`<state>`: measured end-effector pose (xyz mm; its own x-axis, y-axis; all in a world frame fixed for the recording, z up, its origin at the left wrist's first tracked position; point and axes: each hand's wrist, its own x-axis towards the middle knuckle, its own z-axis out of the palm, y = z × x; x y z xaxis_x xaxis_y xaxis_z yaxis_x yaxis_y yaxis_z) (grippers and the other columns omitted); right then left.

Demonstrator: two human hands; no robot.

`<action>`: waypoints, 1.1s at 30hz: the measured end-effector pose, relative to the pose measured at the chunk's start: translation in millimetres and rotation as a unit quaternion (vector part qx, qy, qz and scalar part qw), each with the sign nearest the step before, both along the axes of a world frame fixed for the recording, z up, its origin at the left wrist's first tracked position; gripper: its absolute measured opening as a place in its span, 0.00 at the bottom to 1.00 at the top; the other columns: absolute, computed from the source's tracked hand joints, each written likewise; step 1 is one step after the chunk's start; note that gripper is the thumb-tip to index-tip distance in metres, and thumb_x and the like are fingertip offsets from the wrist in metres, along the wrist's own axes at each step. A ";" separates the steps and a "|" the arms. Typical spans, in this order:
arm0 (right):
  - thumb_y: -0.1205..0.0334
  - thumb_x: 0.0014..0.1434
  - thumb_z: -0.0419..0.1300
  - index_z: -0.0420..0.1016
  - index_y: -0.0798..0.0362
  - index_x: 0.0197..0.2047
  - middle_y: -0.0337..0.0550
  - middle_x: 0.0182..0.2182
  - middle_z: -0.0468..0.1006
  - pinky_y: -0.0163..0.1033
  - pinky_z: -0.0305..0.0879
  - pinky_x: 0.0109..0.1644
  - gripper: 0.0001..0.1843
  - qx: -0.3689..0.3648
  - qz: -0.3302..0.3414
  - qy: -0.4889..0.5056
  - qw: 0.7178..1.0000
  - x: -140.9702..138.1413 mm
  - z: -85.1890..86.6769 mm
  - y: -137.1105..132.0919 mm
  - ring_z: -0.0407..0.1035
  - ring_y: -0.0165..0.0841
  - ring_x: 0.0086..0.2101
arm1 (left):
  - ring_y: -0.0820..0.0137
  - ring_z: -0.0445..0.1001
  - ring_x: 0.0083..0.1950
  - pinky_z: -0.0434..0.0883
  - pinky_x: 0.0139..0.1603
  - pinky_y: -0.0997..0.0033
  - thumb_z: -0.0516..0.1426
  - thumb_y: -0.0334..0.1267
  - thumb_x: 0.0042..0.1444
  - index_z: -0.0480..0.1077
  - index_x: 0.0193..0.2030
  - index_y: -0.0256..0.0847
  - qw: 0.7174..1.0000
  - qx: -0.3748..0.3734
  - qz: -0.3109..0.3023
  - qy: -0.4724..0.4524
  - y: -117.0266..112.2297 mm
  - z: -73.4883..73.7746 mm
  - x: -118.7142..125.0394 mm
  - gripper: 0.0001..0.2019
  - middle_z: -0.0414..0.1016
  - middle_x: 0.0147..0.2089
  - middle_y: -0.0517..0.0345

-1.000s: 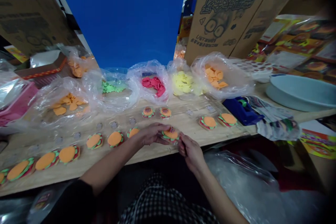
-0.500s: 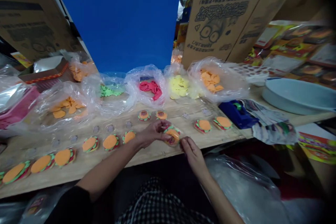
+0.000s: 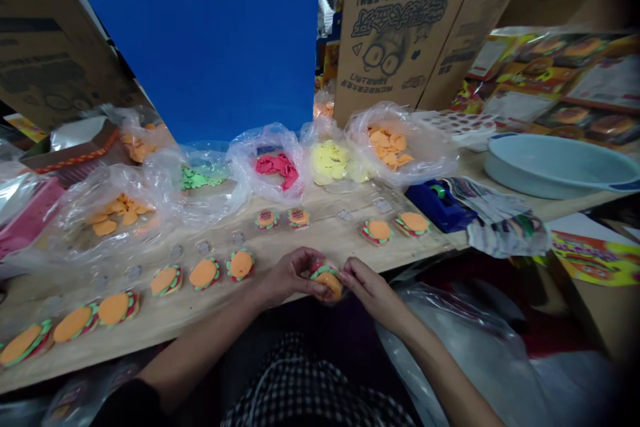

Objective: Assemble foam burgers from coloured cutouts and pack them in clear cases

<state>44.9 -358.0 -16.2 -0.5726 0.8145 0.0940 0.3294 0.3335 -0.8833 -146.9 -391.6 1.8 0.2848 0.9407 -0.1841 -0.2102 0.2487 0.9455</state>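
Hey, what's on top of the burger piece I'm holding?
On the burger piece, an orange layer shows, edged with green on one side. The left hand covers part; whatever's underneath is hidden.

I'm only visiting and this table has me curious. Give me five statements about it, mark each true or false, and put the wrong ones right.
1. The left hand holds a toy burger. True.
2. The right hand is reaching into a basin. False: the right hand is at the toy burger.
3. The red pieces lie in a clear plastic bag. True.
4. The yellow pieces lie left of the green ones. False: the yellow pieces lie right of the green pieces.
5. A blue panel stands behind the table. True.
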 end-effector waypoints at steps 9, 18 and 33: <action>0.53 0.59 0.44 0.56 0.51 0.28 0.35 0.25 0.60 0.32 0.56 0.32 0.13 -0.188 0.043 -0.080 0.978 41.4 -64.4 -100.4 0.57 0.28 0.28 | 0.67 0.67 0.46 0.62 0.48 0.64 0.61 0.40 0.44 0.67 0.44 0.37 0.991 -0.123 -0.042 0.021 -98.6 -62.5 30.9 0.20 0.69 0.45 0.52; 0.56 0.59 0.45 0.56 0.50 0.28 0.36 0.26 0.62 0.33 0.56 0.33 0.10 -0.137 0.050 -0.118 0.982 44.5 -52.3 -123.6 0.58 0.28 0.29 | 0.73 0.65 0.37 0.63 0.39 0.75 0.56 0.42 0.49 0.73 0.31 0.37 0.970 0.017 -0.013 0.241 -97.2 -59.4 43.0 0.10 0.66 0.32 0.57; 0.52 0.57 0.47 0.56 0.51 0.26 0.34 0.23 0.60 0.32 0.54 0.30 0.14 -0.221 0.022 -0.060 0.973 49.2 -63.0 -128.6 0.56 0.27 0.27 | 0.71 0.66 0.36 0.63 0.38 0.73 0.57 0.44 0.46 0.71 0.33 0.35 0.971 -0.084 -0.039 0.220 -106.8 -64.1 47.7 0.13 0.68 0.33 0.57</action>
